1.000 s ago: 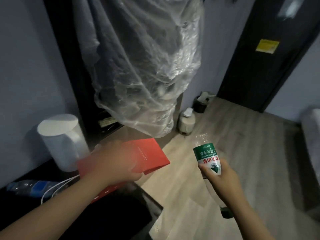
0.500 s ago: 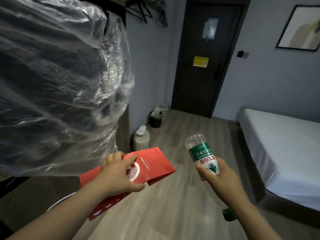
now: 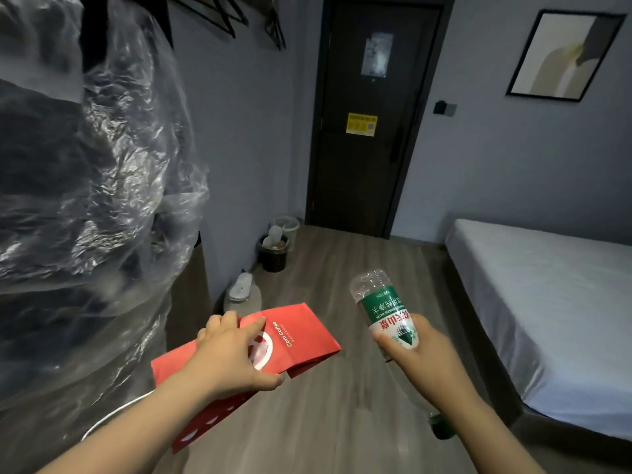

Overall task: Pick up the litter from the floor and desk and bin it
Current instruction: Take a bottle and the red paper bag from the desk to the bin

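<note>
Left hand: the left hand [image 3: 236, 357] holds a flattened red paper bag [image 3: 301, 333], with the fingers spread over its upper face and the thumb curled round its near edge.
Red paper bag: it is printed "Cotti Coffee" beside a white round logo. It is carried flat and tilted in the air above the wooden floor [image 3: 342, 422], its far corner pointing toward the bed.
Right hand: the right hand [image 3: 420, 357] is wrapped round a clear plastic water bottle [image 3: 383, 309], gripping it at the lower part of the label.
Water bottle: it is held upside down and slanted, base up and away from the person. The green cap [image 3: 441, 427] sits low beside the wrist. The label is green above and white below, with red characters.
Bins: a dark bin [image 3: 273, 256] stands on the floor against the left wall, near the door, with rubbish showing above its rim. A paler bin [image 3: 289, 225] stands just behind it. Both are well apart from the hands.
Floor item: a small pale lidded container [image 3: 242, 295] sits against the wall, between the dark bin and the bag.
Left side: a clear plastic cover [image 3: 85, 165] hangs over dark garments, with black hangers [image 3: 222, 15] on the wall above.
Cord: a white cord [image 3: 113, 415] curves under the left forearm; what it belongs to cannot be told.
Door: a dark door [image 3: 369, 183] is closed at the far end and carries a yellow notice [image 3: 361, 123].
Right side: a bed [image 3: 547, 302] with a pale sheet lies along the wall, and a framed picture [image 3: 564, 54] hangs above it.
</note>
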### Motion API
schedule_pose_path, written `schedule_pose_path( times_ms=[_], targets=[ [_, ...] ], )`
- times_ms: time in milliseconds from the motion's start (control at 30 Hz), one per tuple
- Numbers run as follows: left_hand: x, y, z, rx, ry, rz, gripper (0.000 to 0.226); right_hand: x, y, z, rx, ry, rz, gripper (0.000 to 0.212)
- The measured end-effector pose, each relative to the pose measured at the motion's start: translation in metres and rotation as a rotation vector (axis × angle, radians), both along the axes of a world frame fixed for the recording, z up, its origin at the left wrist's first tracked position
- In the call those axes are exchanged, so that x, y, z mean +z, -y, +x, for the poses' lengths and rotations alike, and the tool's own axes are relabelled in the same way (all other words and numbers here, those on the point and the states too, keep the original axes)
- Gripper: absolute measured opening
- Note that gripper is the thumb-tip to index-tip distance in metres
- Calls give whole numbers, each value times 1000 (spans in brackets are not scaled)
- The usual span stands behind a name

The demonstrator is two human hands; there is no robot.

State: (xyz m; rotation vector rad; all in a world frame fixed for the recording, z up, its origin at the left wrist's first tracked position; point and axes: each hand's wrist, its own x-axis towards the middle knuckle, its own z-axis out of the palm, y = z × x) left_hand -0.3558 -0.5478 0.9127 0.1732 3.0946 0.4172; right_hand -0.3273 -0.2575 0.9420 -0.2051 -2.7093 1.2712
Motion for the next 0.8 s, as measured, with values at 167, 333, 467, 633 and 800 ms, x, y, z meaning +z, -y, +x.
schedule_pose_path(
  times_ms=[167,333,467,633,800],
  targets=[
    [2,-2,-92,-12,0,-32,106,-4,-6,-78,-32,19,-9,30],
    [-11,-12,-179,-29,34,-52,111,-16,-18,-163,-41,44,0,29],
    [-14,-24,-255,-13,33,-53,112,-26,-32,-246,-31,58,2,29],
    [-7,-42,-348,15,57,-61,110,-22,-51,-354,-14,44,-44,28],
    [-5,-57,-438,59,69,-62,110,-21,-66,-458,29,51,-26,31]
  ],
)
